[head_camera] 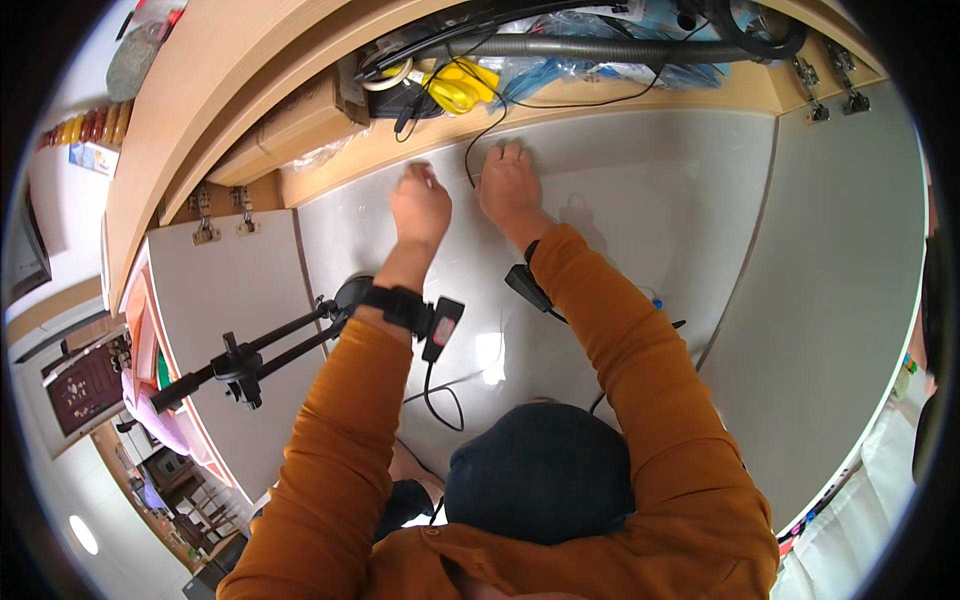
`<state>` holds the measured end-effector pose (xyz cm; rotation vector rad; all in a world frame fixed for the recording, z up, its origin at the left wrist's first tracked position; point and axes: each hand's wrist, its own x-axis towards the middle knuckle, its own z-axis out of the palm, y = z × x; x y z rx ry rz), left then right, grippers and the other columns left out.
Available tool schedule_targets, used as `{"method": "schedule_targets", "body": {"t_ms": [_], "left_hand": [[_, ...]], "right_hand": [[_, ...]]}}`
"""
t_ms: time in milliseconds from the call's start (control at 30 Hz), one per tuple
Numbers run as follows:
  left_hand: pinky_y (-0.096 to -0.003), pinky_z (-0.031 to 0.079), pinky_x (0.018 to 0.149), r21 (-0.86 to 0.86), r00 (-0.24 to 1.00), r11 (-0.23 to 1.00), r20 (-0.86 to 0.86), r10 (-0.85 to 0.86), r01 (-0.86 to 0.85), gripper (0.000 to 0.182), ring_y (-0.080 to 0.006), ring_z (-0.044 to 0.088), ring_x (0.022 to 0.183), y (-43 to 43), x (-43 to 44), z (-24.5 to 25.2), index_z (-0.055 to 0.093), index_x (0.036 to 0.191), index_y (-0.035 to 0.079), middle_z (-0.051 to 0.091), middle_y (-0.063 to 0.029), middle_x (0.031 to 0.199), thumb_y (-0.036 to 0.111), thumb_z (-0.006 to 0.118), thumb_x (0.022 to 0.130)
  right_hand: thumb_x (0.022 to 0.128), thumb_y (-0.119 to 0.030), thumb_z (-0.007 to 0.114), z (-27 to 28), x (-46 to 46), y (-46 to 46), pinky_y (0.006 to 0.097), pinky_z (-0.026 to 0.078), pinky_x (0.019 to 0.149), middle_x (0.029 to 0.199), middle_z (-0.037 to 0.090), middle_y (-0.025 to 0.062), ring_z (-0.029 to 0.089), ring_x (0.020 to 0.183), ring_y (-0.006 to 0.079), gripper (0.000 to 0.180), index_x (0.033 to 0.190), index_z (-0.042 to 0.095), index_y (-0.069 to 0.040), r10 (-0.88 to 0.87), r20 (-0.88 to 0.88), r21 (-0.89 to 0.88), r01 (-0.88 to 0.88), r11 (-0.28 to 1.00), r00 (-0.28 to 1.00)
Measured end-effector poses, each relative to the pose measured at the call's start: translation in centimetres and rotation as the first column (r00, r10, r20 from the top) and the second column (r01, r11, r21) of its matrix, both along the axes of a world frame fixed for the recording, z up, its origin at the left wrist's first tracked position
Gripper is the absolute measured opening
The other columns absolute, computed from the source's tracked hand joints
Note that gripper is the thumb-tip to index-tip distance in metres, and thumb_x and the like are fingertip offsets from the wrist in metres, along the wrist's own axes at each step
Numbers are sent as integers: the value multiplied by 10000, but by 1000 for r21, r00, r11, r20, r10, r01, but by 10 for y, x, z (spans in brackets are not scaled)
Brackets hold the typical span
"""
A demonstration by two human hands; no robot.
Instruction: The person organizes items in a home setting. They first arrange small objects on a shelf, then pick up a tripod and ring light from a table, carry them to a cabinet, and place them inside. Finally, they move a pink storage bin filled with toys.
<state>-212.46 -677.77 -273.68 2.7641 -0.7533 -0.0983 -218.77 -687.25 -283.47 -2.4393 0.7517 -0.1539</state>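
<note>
My left hand (421, 206), slightly blurred, is raised over the pale grey floor tile (630, 180) with its fingers curled; what lies inside them is hidden. Just to its right, my right hand (510, 184) is low over the tile near the cabinet's edge, fingers bent down. A thin black cable (468, 154) comes out of the cabinet and ends from sight at the thumb side of this hand; whether it is gripped is unclear. Each wrist wears a black strap, with a small black cabled device (442, 330) at the left and another (527, 288) at the right.
Ahead, the low wooden cabinet holds a cardboard box (300, 127), a yellow item (457, 86), blue plastic bags (532, 75) and a grey corrugated hose (570, 49). Open doors with metal hinges (204, 217) flank the floor. A black clamp stand arm (240, 367) reaches in at left.
</note>
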Motion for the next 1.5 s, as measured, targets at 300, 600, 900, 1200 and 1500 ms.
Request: {"method": "schedule_targets", "body": {"t_ms": [300,600,900,1200,1500], "left_hand": [[-308,517,751,-84,585,923,-793,167,-376,478,-220,626,943,78,-40,-19,398,1351,31,590,-149,1154,91,540,899],[-398,413,975,-169,20,462,-950,-310,-871,612,-252,498,1127,48,-48,-52,177,1487,110,439,-90,1357,97,478,954],[-371,448,943,-205,108,562,-974,-200,-801,414,-213,545,1004,63,-44,-64,419,1340,35,533,-76,1120,73,476,932],[-309,459,885,-168,96,697,-985,-141,-697,340,-180,578,984,145,-86,-18,508,1249,19,611,-93,1096,122,510,925],[-293,471,828,-80,191,699,-978,81,-710,307,-163,584,952,229,-103,26,517,1216,8,621,-94,1054,89,477,923]], "right_hand": [[867,-322,596,28,15,-21,492,510,751,872,646,273,629,842,441,394,967,534,53,-448,97,232,417,879,889],[851,-245,666,-19,28,6,320,467,535,831,642,92,612,669,186,340,1119,588,-51,-432,-111,978,174,110,895],[787,-293,724,1,32,12,404,517,765,971,646,271,630,906,411,456,1115,552,-27,-257,-96,153,270,951,962],[948,-243,547,2,45,9,255,393,426,695,586,54,636,593,166,198,886,554,-56,-474,-139,981,187,55,870],[861,-139,513,97,42,-123,494,518,673,796,655,224,629,730,431,170,966,607,-42,-154,411,-387,325,863,898]]}}
